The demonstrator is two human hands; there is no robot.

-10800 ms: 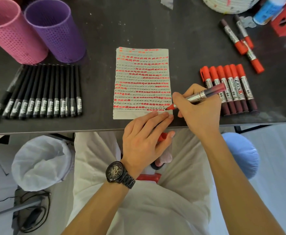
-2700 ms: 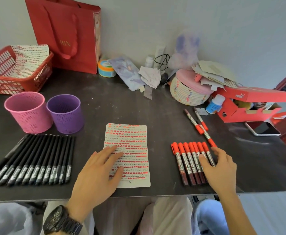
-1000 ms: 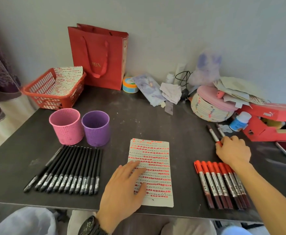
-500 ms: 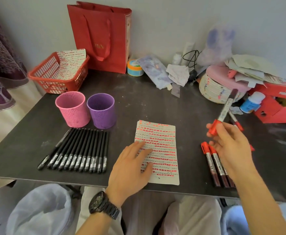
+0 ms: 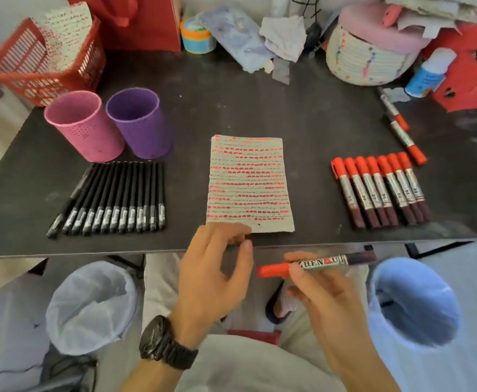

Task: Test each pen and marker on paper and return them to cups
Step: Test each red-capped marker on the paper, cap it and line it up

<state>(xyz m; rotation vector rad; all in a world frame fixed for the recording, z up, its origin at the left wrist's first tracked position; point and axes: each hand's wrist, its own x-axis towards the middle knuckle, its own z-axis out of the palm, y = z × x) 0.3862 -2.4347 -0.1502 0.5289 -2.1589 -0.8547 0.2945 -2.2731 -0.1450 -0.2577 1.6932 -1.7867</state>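
Nearest the camera, below the table's front edge, the right hand (image 5: 326, 292) holds one marker (image 5: 319, 263) level. Thumb and fingers are clamped on the labelled mid-barrel, and the red cap (image 5: 272, 270) points left, on and unpulled. The left hand (image 5: 214, 274), with a wristwatch (image 5: 162, 345), sits just beside the cap. Its fingers are loosely curved, thumb and forefinger apart, holding nothing. Its fingertips are blurred at the paper's near edge, so contact there can't be confirmed.

Judged handling: the marker is a light, stiff plastic tube and not fragile. The label looks glossy, so it is probably a bit slippery. The snap cap likely needs a straight pull, so pinch the cap with the left hand and keep the right on the barrel. After that, a grip closer to the tip would suit writing.

On the table (image 5: 288, 108), the paper (image 5: 248, 182) lies flat in the centre, almost full of red and dark dashes with a bare strip at the near edge. It is thin and will slide unless pinned. To the right is a row of red-capped markers (image 5: 378, 190), side by side and touching. To the left is a row of black pens (image 5: 118, 199), packed the same way. Behind the pens stand the pink cup (image 5: 81, 128) and purple cup (image 5: 139, 123), upright and touching, with nothing visible inside. Far right, two loose markers (image 5: 401, 128) lie apart from the row.
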